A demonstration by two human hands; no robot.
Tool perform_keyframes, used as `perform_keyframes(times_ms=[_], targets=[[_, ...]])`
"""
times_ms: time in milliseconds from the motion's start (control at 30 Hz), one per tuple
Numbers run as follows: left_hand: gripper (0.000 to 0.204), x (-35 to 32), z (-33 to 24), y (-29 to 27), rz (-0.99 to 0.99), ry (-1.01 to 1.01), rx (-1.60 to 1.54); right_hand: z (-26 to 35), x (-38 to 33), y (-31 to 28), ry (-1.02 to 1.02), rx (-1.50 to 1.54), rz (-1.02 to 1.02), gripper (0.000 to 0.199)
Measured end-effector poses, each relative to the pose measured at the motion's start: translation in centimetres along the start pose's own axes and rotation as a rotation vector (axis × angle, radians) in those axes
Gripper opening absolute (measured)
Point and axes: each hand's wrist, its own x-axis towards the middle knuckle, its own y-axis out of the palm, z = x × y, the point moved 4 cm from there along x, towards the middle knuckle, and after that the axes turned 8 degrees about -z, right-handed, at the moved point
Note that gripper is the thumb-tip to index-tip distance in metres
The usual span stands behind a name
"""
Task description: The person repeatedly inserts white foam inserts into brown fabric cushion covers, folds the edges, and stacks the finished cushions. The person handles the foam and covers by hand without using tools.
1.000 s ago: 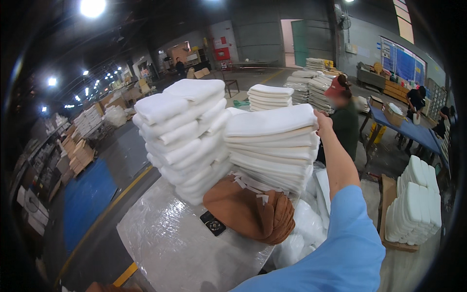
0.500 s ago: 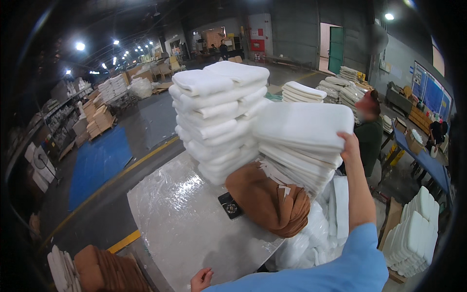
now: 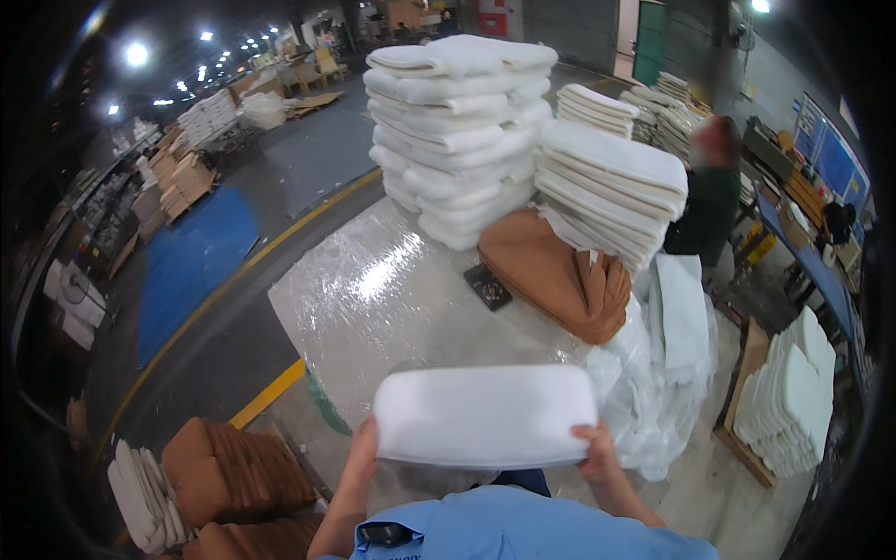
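Close to my body, a white foam pad (image 3: 485,417) with rounded corners is held level over the table's near edge. My left hand (image 3: 365,444) grips its left end, and my right hand (image 3: 597,452) is closed on the right end. Beyond it on the plastic-covered table (image 3: 373,317) lies a bundle of brown fabric covers (image 3: 551,273), beside a small black square object (image 3: 488,287). A shorter stack of white pads (image 3: 611,187) stands behind the brown bundle. To its left rises a tall stack of folded white pads (image 3: 457,121).
Clear plastic bags with white pieces (image 3: 644,401) crowd the table's right side. Brown and white pads (image 3: 229,471) are piled at the lower left. More white pads (image 3: 789,392) stand at the right. A co-worker (image 3: 709,196) is beyond the shorter stack.
My right hand has brought the top pad from the shorter stack back toward my body. My left hand, empty before, now holds its other end. The view has shifted downward.
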Motion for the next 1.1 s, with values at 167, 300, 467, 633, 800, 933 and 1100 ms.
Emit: perform_keyframes(times_ms=[167,300,467,633,800,933,1100], targets=[[0.07,-0.5,1.6,-9.0,-0.199,0.101,0.135,-7.3,-3.2,0.6,0.157,0.088,0.113,0.074],[0.072,0.9,0.3,-10.5,-0.246,0.193,0.127,-9.3,-2.9,1.8,0.186,-0.039,0.173,0.07],[0.078,3.8,4.8,-9.9,-0.347,-0.099,0.049,-14.7,2.2,1.5,0.322,-0.346,0.135,0.065],[0.077,4.8,3.3,-12.9,-0.384,-0.128,0.307,-11.3,3.7,0.4,0.228,-0.665,-0.007,0.065],[0.068,8.5,-0.7,-12.2,-0.361,0.018,0.342,-8.7,8.1,1.7,-0.003,-0.717,-0.158,0.048],[0.066,10.7,-0.3,-9.7,-0.217,-0.08,0.118,-9.9,8.3,7.3,-0.107,-0.811,-0.193,0.043],[0.059,8.4,-2.2,-9.7,-0.216,0.048,-0.288,-9.1,4.2,7.1,-0.407,-0.324,-0.306,0.045]])
